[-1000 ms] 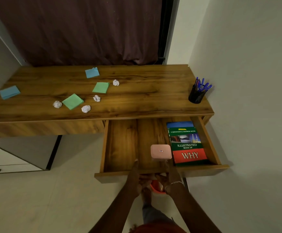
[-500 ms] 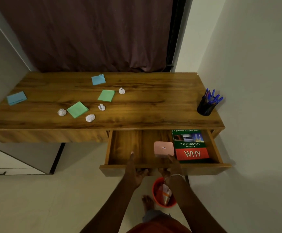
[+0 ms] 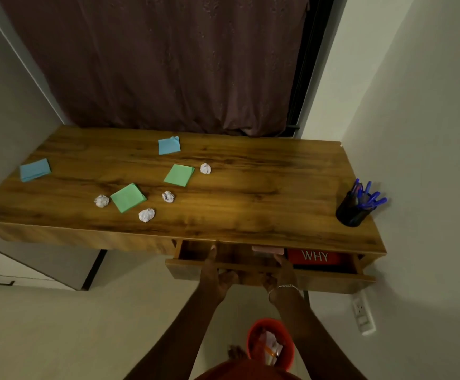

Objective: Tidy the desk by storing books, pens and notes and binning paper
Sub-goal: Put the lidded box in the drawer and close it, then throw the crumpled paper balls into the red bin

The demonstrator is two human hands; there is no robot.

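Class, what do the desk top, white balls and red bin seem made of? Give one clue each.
Brown grained desk top: wood or wood-look laminate; grain streaks, soft sheen.
Small white crumpled balls: paper; creased facets.
Round red bin: probably plastic; smooth uniform colour.
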